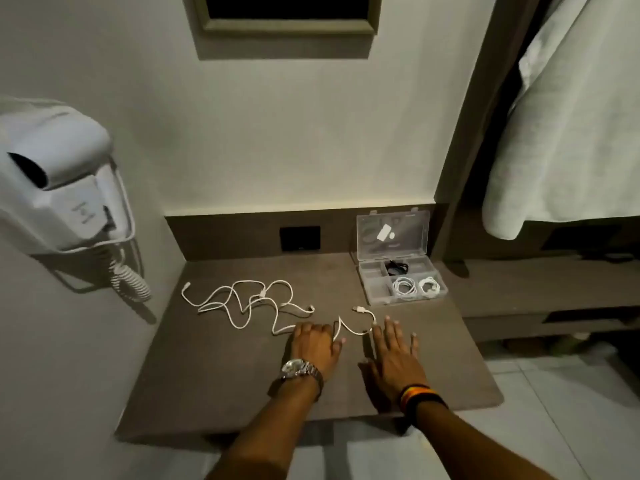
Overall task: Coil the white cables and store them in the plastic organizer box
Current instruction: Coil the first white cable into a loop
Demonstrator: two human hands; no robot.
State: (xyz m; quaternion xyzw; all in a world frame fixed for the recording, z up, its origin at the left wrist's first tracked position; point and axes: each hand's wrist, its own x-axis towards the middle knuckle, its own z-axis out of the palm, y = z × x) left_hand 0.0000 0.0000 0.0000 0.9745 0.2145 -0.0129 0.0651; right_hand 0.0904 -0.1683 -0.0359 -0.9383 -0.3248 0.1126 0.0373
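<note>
**Hands flat beside loose white cable, organizer box open at the table's back corner**

Left hand palm down on the brown table, fingers bent over a stretch of loose white cable, pressing rather than clearly gripping it; metal watch on that wrist. Right hand open and flat, fingers spread, index tip touching the same cable where it loops toward a white plug end; striped wristband on that wrist.

Rest of the loose white cable sprawled in tangled loops left of the left hand, with another connector end at the far left. Whether one cable or several, hard to tell.

Clear plastic organizer box beyond and right of the right hand, against the back panel, lid standing open. In its front right compartments, two coiled white cables side by side; a coiled black cable in the compartment behind them. A small white sticker on the lid, any writing too small to read.

Dark wall socket left of the box. Wall-mounted white hair dryer far left of the hands, faint marking on its body unreadable. Pale towel hanging above and right of the box.
</note>
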